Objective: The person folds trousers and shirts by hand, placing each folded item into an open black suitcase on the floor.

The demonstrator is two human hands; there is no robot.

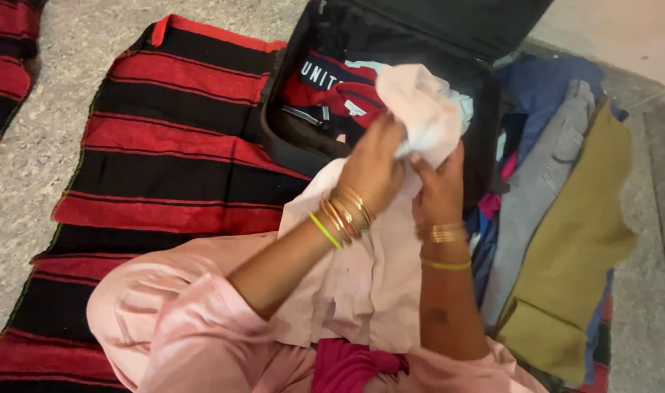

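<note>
Both my hands grip a pale pink garment [420,102] in front of me. My left hand [374,164] clutches its bunched upper part, and my right hand [440,188] pinches the cloth just beside it. The rest of the garment [369,276] hangs down onto my lap. Gold and green bangles sit on both wrists. Just beyond my hands lies an open black suitcase [289,138] with red, navy and white folded clothes [332,84] inside.
A pile of clothes lies to the right: an olive garment [580,240], a grey one [536,189] and a blue one [543,84]. A red and black striped blanket [157,145] covers the speckled stone floor [41,138] on the left.
</note>
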